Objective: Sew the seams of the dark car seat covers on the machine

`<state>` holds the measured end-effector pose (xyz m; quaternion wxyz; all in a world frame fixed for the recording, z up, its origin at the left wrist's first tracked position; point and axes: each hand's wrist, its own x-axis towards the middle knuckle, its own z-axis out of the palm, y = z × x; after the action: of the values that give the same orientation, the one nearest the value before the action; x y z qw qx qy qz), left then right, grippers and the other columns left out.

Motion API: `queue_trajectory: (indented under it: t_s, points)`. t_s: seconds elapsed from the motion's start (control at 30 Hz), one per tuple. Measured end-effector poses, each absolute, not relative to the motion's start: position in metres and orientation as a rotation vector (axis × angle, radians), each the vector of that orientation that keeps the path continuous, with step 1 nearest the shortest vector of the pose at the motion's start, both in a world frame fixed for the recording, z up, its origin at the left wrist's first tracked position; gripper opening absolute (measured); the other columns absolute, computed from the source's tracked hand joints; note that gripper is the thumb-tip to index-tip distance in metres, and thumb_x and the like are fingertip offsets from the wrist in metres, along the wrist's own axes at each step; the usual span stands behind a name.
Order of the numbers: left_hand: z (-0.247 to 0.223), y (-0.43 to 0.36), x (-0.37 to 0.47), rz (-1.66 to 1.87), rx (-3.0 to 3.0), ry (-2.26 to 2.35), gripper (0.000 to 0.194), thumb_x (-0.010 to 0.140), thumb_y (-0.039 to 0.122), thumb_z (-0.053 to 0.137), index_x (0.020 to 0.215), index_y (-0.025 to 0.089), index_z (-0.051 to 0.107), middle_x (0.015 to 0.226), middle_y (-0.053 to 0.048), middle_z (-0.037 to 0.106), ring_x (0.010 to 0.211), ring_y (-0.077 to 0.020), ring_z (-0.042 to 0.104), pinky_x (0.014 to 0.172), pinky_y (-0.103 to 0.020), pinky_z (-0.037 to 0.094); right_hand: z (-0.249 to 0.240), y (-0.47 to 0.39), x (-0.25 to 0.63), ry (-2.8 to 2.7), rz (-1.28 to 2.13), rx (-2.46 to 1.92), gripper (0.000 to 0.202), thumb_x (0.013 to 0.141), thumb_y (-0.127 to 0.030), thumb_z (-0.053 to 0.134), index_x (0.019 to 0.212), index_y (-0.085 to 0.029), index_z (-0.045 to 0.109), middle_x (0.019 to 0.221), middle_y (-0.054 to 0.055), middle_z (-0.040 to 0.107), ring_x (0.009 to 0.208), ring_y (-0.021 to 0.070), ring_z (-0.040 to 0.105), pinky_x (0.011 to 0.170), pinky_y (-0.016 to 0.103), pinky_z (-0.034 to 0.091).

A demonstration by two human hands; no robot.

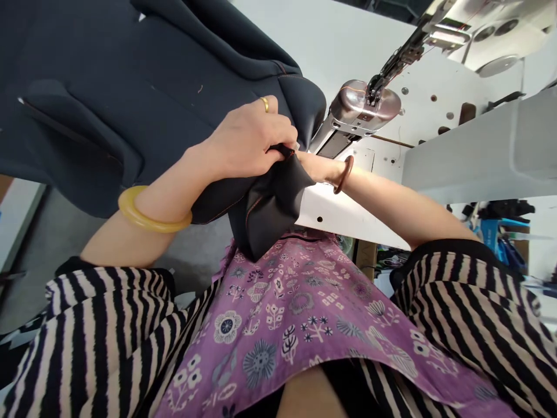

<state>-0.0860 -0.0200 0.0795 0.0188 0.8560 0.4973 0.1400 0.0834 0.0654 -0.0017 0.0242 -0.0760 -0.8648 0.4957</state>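
A large piece of black sewn fabric (174,87) with orange-red stitching spreads over the white table at the left and hangs toward my lap. My left hand (252,139), with a gold ring, is closed in a pinch on a seam edge of it. Behind a raised black fold, my right hand (319,166) meets the same piece; its fingers are hidden by the material. Just beyond my hands stands the sewing machine's rounded metal bed (348,107), with the needle and presser foot mechanism (383,72) above it.
The white machine table (348,40) extends behind and to the right. The sewing machine head (500,35) overhangs at the upper right, with orange thread running down. Below the table at right are a blue bag or box (500,232) and assorted items. A purple flowered apron (300,302) covers my lap.
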Motion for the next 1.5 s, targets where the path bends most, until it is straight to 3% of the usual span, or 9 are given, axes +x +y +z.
queue_trajectory:
  t_s: [0.17, 0.33, 0.47, 0.6, 0.83, 0.93, 1.03, 1.17, 1.5]
  points:
    - [0.113, -0.066, -0.087, 0.656, 3.032, 1.593, 0.033, 0.094, 0.018, 0.041, 0.071, 0.023, 0.065, 0.08, -0.002, 0.068, 0.079, -0.02, 0.055, 0.062, -0.034, 0.033, 0.08, 0.05, 0.089, -2.833, 0.607, -0.452, 0.012, 0.083, -0.026, 0.052, 0.088, -0.015, 0.057, 0.072, -0.001, 0.054, 0.064, 0.0089, 0.041, 0.059, 0.023, 0.03]
    - [0.062, -0.089, -0.086, 0.842, 2.935, 1.834, 0.025, 0.092, 0.018, 0.046, 0.086, 0.023, 0.07, 0.092, -0.002, 0.071, 0.08, -0.0171, 0.058, 0.071, -0.034, 0.042, 0.109, 0.043, 0.103, -2.943, -0.27, -0.64, 0.027, 0.094, -0.026, 0.034, 0.097, -0.017, 0.06, 0.079, 0.007, 0.06, 0.075, 0.0188, 0.051, 0.056, 0.031, 0.018]
    - [0.007, -0.085, -0.068, 0.732, 2.826, 1.611, 0.022, 0.086, 0.016, 0.048, 0.085, 0.021, 0.07, 0.089, -0.003, 0.072, 0.077, -0.0155, 0.06, 0.068, -0.028, 0.048, 0.033, 0.035, 0.122, -3.043, -0.19, -0.657, 0.029, 0.096, -0.023, 0.036, 0.09, -0.014, 0.062, 0.079, 0.009, 0.062, 0.073, 0.018, 0.051, 0.058, 0.032, 0.022]
    - [0.007, -0.074, -0.048, 0.557, 2.707, 1.735, 0.03, 0.093, 0.018, 0.04, 0.097, 0.02, 0.07, 0.077, -0.003, 0.07, 0.068, -0.0167, 0.061, 0.058, -0.029, 0.041, -0.015, 0.026, 0.147, -2.818, -0.159, -0.759, 0.034, 0.1, -0.021, 0.03, 0.096, -0.014, 0.063, 0.086, 0.008, 0.063, 0.075, 0.0163, 0.048, 0.059, 0.031, 0.024]
    - [0.047, -0.042, -0.024, 0.22, 2.702, 1.501, 0.038, 0.097, 0.016, 0.031, 0.076, 0.016, 0.063, 0.073, -0.009, 0.065, 0.081, -0.0217, 0.063, 0.072, -0.034, 0.045, -0.009, 0.01, 0.166, -2.786, -0.127, -0.787, 0.039, 0.101, -0.016, 0.027, 0.099, -0.017, 0.065, 0.082, 0.006, 0.059, 0.067, 0.0146, 0.041, 0.055, 0.031, 0.021]
    - [0.048, -0.024, -0.024, 0.251, 2.631, 1.349, 0.029, 0.095, 0.022, 0.039, 0.082, 0.015, 0.064, 0.082, -0.009, 0.065, 0.09, -0.0237, 0.063, 0.081, -0.037, 0.048, -0.014, 0.004, 0.167, -2.726, -0.048, -0.907, 0.037, 0.101, -0.022, 0.03, 0.092, -0.017, 0.066, 0.081, 0.005, 0.059, 0.066, 0.0133, 0.042, 0.053, 0.03, 0.019]
    - [0.042, -0.009, -0.033, 0.316, 2.362, 1.412, 0.019, 0.087, 0.026, 0.053, 0.094, 0.017, 0.068, 0.083, -0.003, 0.067, 0.084, -0.0189, 0.064, 0.079, -0.03, 0.049, -0.017, 0.003, 0.168, -2.618, 0.143, -1.022, 0.034, 0.102, -0.032, 0.035, 0.095, -0.018, 0.065, 0.085, 0.004, 0.06, 0.069, 0.0126, 0.047, 0.054, 0.027, 0.023]
    - [0.031, -0.001, -0.039, 0.343, 2.154, 1.45, 0.025, 0.087, 0.02, 0.047, 0.095, 0.018, 0.071, 0.078, 0.001, 0.069, 0.073, -0.0135, 0.063, 0.075, -0.026, 0.048, -0.009, 0.009, 0.166, -2.512, 0.403, -1.03, 0.033, 0.102, -0.036, 0.034, 0.098, -0.018, 0.062, 0.088, 0.004, 0.06, 0.076, 0.0131, 0.051, 0.063, 0.026, 0.034]
    - [0.027, -0.011, -0.028, 0.379, 2.624, 1.51, 0.038, 0.098, 0.028, 0.033, 0.071, 0.021, 0.059, 0.074, -0.008, 0.062, 0.082, -0.0227, 0.062, 0.074, -0.041, 0.046, 0.023, 0.025, 0.149, -2.546, 0.473, -1.107, 0.029, 0.101, -0.036, 0.036, 0.099, -0.018, 0.058, 0.096, 0.008, 0.06, 0.082, 0.0169, 0.055, 0.068, 0.029, 0.04]
